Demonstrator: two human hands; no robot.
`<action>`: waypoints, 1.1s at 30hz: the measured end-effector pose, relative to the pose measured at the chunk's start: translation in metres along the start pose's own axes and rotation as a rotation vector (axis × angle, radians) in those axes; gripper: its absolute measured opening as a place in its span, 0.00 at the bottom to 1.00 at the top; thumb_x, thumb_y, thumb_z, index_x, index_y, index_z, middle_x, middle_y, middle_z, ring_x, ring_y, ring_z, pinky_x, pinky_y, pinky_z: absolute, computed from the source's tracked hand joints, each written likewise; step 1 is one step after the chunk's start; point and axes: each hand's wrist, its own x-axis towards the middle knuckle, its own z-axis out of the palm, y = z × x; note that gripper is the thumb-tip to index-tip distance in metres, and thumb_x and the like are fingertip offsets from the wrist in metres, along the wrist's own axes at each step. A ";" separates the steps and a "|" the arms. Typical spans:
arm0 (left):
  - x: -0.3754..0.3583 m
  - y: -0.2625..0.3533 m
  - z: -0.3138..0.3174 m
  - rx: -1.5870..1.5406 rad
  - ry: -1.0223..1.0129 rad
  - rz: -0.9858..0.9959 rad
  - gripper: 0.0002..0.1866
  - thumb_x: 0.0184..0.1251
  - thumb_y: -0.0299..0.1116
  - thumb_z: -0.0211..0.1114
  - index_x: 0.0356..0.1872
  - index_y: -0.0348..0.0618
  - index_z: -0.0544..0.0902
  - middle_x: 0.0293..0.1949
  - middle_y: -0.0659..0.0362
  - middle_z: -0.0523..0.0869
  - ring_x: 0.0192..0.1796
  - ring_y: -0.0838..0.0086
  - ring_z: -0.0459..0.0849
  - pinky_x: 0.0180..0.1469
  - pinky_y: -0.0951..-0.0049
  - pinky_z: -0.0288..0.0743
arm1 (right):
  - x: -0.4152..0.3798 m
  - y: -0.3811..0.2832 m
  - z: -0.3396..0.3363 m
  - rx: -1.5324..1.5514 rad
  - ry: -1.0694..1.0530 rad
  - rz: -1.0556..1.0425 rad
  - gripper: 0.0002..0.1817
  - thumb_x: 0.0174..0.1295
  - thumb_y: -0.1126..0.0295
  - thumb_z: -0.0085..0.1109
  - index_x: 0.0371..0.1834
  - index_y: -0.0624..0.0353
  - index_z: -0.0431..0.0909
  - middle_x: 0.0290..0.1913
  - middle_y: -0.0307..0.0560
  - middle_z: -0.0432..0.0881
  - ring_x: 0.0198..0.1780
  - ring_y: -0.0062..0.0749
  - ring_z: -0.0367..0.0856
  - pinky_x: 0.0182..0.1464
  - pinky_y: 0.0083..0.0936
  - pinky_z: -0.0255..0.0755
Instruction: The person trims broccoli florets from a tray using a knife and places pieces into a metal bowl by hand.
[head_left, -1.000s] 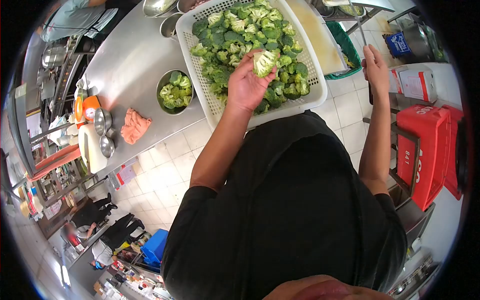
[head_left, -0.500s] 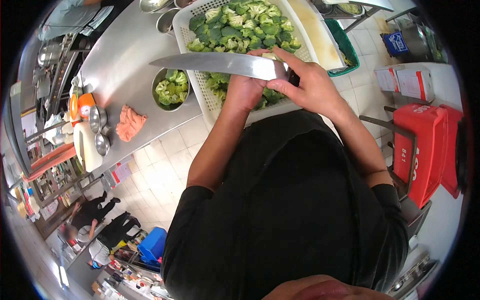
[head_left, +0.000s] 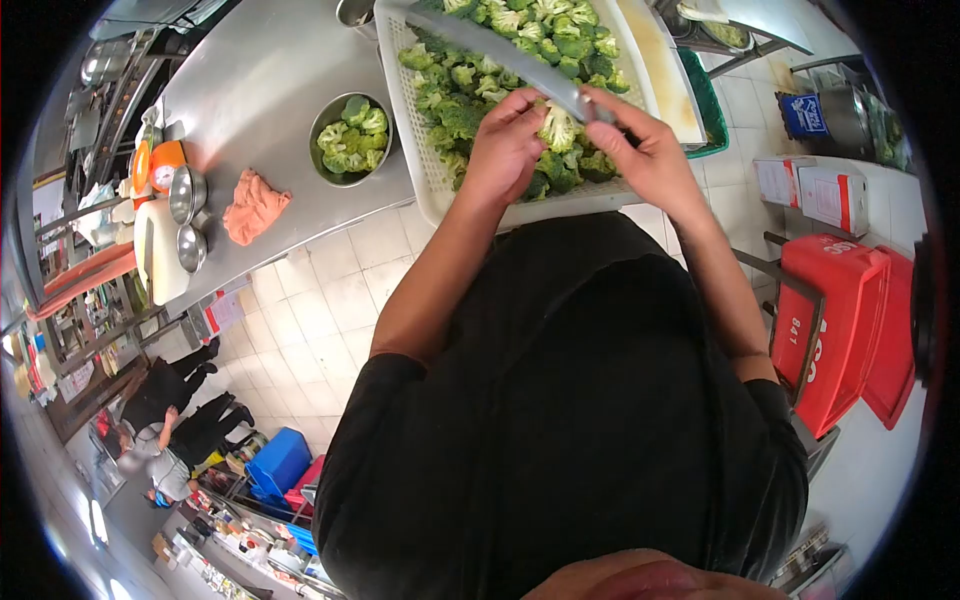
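Note:
My left hand (head_left: 505, 148) pinches a pale-cut broccoli piece (head_left: 558, 130) above the near part of a white perforated basket (head_left: 430, 190). Many broccoli florets (head_left: 460, 85) fill this basket. My right hand (head_left: 645, 150) is closed round the handle end of a large knife (head_left: 510, 55). Slightly blurred, the blade points up and left over the florets, and its base is close beside the held piece. Left of the basket, a round metal bowl (head_left: 347, 178) holds more florets.
On the steel table (head_left: 235, 110) lie an orange cloth (head_left: 256, 207), small metal bowls (head_left: 187, 195), an orange scale (head_left: 167, 165) and a white board (head_left: 165, 255). A red bin (head_left: 825, 320) stands at right. Two people (head_left: 165, 400) are far off at lower left.
The knife blade has swung from nearly level to slanting up and left. My hands have moved slightly apart, leaving the broccoli piece in clearer view. The whole view has shifted a little.

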 end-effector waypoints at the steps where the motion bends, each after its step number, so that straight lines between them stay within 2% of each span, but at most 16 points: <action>1: 0.002 -0.001 -0.002 0.022 -0.006 -0.007 0.11 0.75 0.27 0.59 0.53 0.41 0.83 0.39 0.68 0.80 0.30 0.87 0.66 0.28 0.85 0.59 | 0.000 0.003 -0.005 0.009 0.073 0.024 0.23 0.69 0.61 0.66 0.66 0.55 0.79 0.50 0.40 0.87 0.49 0.16 0.78 0.55 0.18 0.72; 2: 0.002 0.000 -0.006 0.045 -0.009 -0.011 0.11 0.75 0.27 0.59 0.53 0.41 0.83 0.38 0.68 0.79 0.30 0.87 0.66 0.29 0.85 0.60 | 0.002 0.008 -0.011 0.020 0.142 0.046 0.23 0.69 0.61 0.65 0.65 0.55 0.79 0.48 0.39 0.87 0.47 0.15 0.78 0.51 0.17 0.72; 4: 0.000 0.008 -0.004 0.063 0.012 0.028 0.11 0.74 0.28 0.59 0.52 0.44 0.84 0.33 0.70 0.76 0.30 0.88 0.66 0.30 0.84 0.61 | 0.008 0.023 -0.033 -0.031 0.273 0.110 0.24 0.71 0.62 0.62 0.69 0.54 0.76 0.39 0.33 0.80 0.37 0.12 0.71 0.39 0.14 0.65; 5: -0.003 0.011 -0.008 0.141 0.034 0.041 0.11 0.74 0.27 0.59 0.53 0.43 0.84 0.38 0.68 0.78 0.35 0.86 0.71 0.35 0.83 0.65 | 0.012 0.031 -0.050 -0.093 0.334 0.152 0.26 0.73 0.63 0.60 0.73 0.53 0.72 0.31 0.29 0.74 0.29 0.10 0.63 0.30 0.12 0.58; 7: -0.006 0.021 -0.027 0.247 0.055 0.136 0.12 0.71 0.25 0.61 0.53 0.41 0.84 0.44 0.65 0.83 0.41 0.85 0.77 0.43 0.82 0.71 | 0.015 0.029 -0.079 0.015 0.467 0.164 0.28 0.71 0.62 0.63 0.73 0.56 0.69 0.33 0.33 0.82 0.27 0.09 0.69 0.28 0.13 0.60; 8: -0.006 0.025 -0.037 0.273 0.048 0.213 0.12 0.70 0.24 0.61 0.52 0.41 0.84 0.46 0.64 0.84 0.43 0.85 0.79 0.45 0.83 0.72 | 0.016 0.028 -0.092 -0.026 0.521 0.152 0.28 0.71 0.63 0.63 0.72 0.56 0.69 0.33 0.35 0.81 0.25 0.11 0.68 0.26 0.13 0.60; 11: -0.017 0.055 -0.051 0.526 0.240 0.433 0.11 0.71 0.24 0.61 0.51 0.43 0.84 0.35 0.68 0.82 0.36 0.86 0.76 0.39 0.82 0.72 | 0.010 0.075 -0.156 -0.033 0.594 0.129 0.21 0.71 0.64 0.62 0.64 0.57 0.73 0.32 0.41 0.81 0.21 0.13 0.66 0.22 0.14 0.58; 12: -0.021 0.067 -0.058 0.586 0.254 0.586 0.11 0.71 0.22 0.61 0.51 0.41 0.83 0.36 0.66 0.84 0.39 0.85 0.79 0.42 0.81 0.75 | 0.007 0.084 -0.176 -0.027 0.577 0.131 0.20 0.72 0.63 0.62 0.63 0.57 0.74 0.32 0.41 0.81 0.21 0.14 0.67 0.22 0.14 0.58; 16: -0.025 0.100 -0.133 0.802 0.507 0.687 0.12 0.69 0.23 0.63 0.52 0.39 0.82 0.40 0.63 0.86 0.42 0.83 0.82 0.43 0.79 0.78 | -0.007 0.068 -0.181 -0.002 0.700 0.234 0.16 0.73 0.60 0.60 0.57 0.57 0.78 0.32 0.40 0.81 0.22 0.15 0.69 0.22 0.14 0.60; 20: -0.029 0.112 -0.200 1.317 0.625 0.652 0.13 0.65 0.25 0.65 0.51 0.39 0.84 0.45 0.53 0.88 0.46 0.67 0.86 0.47 0.70 0.80 | -0.017 0.096 -0.190 0.018 0.772 0.398 0.19 0.71 0.55 0.62 0.56 0.57 0.81 0.31 0.39 0.81 0.22 0.16 0.70 0.23 0.16 0.63; 21: -0.031 0.112 -0.213 1.463 0.574 0.757 0.13 0.64 0.25 0.65 0.50 0.39 0.84 0.47 0.52 0.87 0.48 0.64 0.85 0.48 0.69 0.80 | -0.021 0.103 -0.199 -0.008 0.789 0.449 0.20 0.70 0.54 0.62 0.56 0.57 0.81 0.31 0.39 0.81 0.22 0.16 0.70 0.23 0.17 0.63; 22: -0.029 0.110 -0.220 1.605 0.518 0.871 0.13 0.64 0.25 0.65 0.49 0.40 0.85 0.49 0.50 0.87 0.49 0.61 0.85 0.48 0.68 0.80 | -0.024 0.097 -0.194 0.033 0.787 0.411 0.21 0.70 0.54 0.63 0.56 0.58 0.80 0.30 0.39 0.81 0.22 0.16 0.71 0.23 0.17 0.63; 25: -0.037 0.101 -0.190 1.395 0.613 0.851 0.11 0.63 0.23 0.65 0.47 0.39 0.85 0.49 0.50 0.87 0.49 0.60 0.86 0.47 0.68 0.80 | -0.027 0.089 -0.172 0.045 0.757 0.366 0.25 0.70 0.54 0.63 0.62 0.59 0.75 0.29 0.38 0.79 0.23 0.16 0.71 0.23 0.17 0.63; 28: -0.042 0.096 -0.132 1.328 0.548 0.830 0.11 0.63 0.22 0.64 0.46 0.39 0.86 0.49 0.50 0.87 0.50 0.60 0.86 0.48 0.69 0.80 | -0.033 0.084 -0.152 0.069 0.688 0.348 0.33 0.66 0.62 0.69 0.70 0.60 0.66 0.29 0.40 0.79 0.22 0.17 0.71 0.22 0.17 0.61; 31: -0.028 0.076 -0.106 1.317 0.312 0.915 0.11 0.62 0.21 0.65 0.45 0.39 0.86 0.49 0.50 0.87 0.49 0.60 0.86 0.48 0.69 0.80 | -0.035 0.083 -0.129 0.056 0.583 0.381 0.36 0.64 0.63 0.71 0.72 0.61 0.63 0.29 0.40 0.80 0.22 0.16 0.70 0.21 0.16 0.59; 33: -0.017 0.056 -0.080 1.331 0.143 0.866 0.11 0.64 0.24 0.67 0.47 0.40 0.85 0.49 0.51 0.87 0.49 0.61 0.86 0.48 0.68 0.81 | -0.034 0.077 -0.108 0.060 0.515 0.404 0.38 0.64 0.64 0.71 0.74 0.61 0.61 0.29 0.40 0.80 0.21 0.16 0.69 0.21 0.16 0.60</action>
